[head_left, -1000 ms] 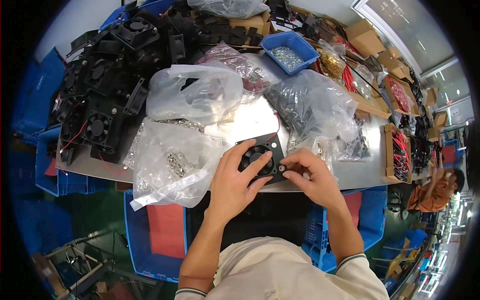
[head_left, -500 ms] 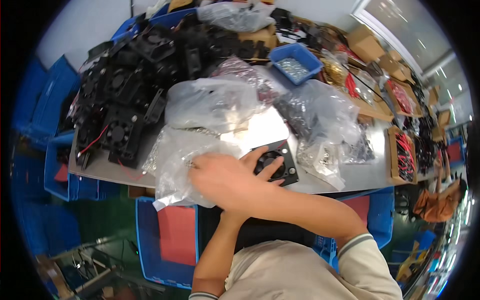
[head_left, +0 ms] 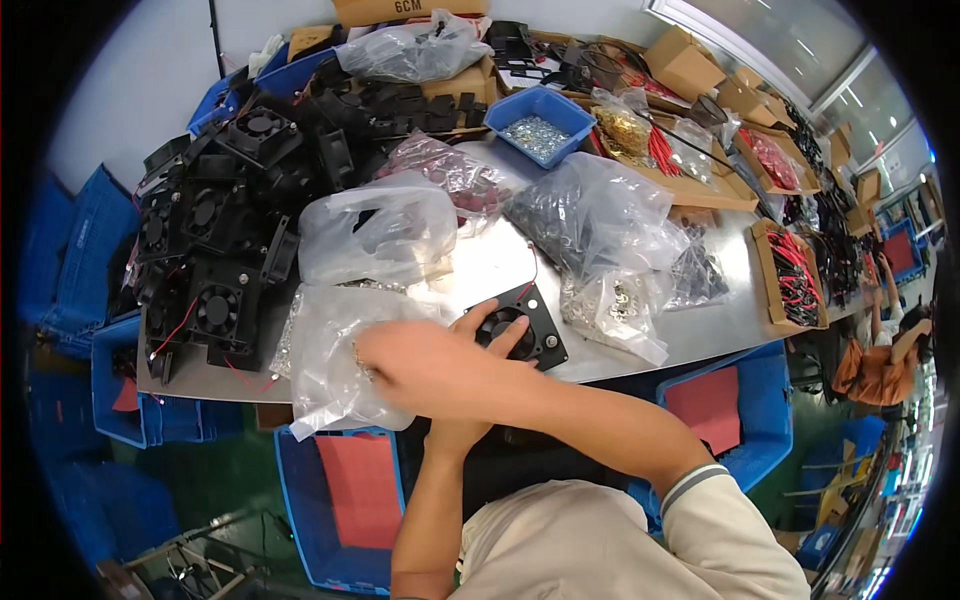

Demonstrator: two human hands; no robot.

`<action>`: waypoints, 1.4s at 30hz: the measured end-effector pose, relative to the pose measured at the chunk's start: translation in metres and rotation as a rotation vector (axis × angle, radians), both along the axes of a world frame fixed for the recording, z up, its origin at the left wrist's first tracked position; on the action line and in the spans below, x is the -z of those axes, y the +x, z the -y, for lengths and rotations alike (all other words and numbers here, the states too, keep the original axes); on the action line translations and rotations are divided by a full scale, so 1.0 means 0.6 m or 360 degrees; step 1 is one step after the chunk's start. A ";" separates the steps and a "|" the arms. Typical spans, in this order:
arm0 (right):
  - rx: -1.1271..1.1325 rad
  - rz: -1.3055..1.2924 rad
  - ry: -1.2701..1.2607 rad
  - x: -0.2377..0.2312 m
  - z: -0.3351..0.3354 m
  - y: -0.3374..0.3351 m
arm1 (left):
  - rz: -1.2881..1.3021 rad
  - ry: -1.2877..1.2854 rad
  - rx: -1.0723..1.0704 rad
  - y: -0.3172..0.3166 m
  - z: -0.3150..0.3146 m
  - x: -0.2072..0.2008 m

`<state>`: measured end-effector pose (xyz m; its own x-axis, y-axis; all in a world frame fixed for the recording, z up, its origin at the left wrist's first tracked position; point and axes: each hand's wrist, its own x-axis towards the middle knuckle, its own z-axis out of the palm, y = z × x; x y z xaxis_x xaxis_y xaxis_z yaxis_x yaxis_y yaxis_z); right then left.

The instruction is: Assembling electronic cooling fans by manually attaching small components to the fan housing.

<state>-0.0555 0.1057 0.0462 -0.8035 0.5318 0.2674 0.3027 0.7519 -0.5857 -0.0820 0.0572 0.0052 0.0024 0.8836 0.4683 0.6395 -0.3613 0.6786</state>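
Observation:
My right arm crosses over my left. My right hand (head_left: 405,365) is closed at the mouth of a clear plastic bag (head_left: 325,370) of small silvery metal parts; its fingertips are smeared, and what they pinch is hidden. Under that forearm, my left hand (head_left: 485,335) holds a black cooling fan (head_left: 541,326) on a square plate flat on the metal table. Its fingers lie across the plate and the fan's middle. Screws sit at the plate's corners, and a thin red wire runs from its far side.
Black fans (head_left: 215,215) are heaped at the left. Plastic bags (head_left: 590,215) of parts and a blue bin (head_left: 540,125) of small metal pieces lie beyond my hands. Blue crates (head_left: 292,510) stand below the table edge. A co-worker (head_left: 880,365) is far right.
The whole view has shifted, so the table's things appear further left. My right hand stays at the bag, and my left hand stays on the fan.

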 end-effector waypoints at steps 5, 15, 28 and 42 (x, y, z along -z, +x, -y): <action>0.0226 -0.0378 -0.0710 -0.099 -0.028 0.191 | 0.0028 -0.0090 0.0108 0.011 -0.013 0.022; 0.0492 -0.0029 -0.0421 -0.047 -0.036 0.295 | 0.0061 -0.0041 -0.0032 0.014 -0.014 -0.009; 0.0475 -0.0022 -0.0433 -0.033 -0.032 0.289 | 0.0046 -0.0037 -0.0029 0.015 -0.012 -0.007; 0.0520 0.0023 -0.0464 -0.035 -0.032 0.285 | 0.0059 -0.0027 -0.0022 0.015 -0.013 -0.010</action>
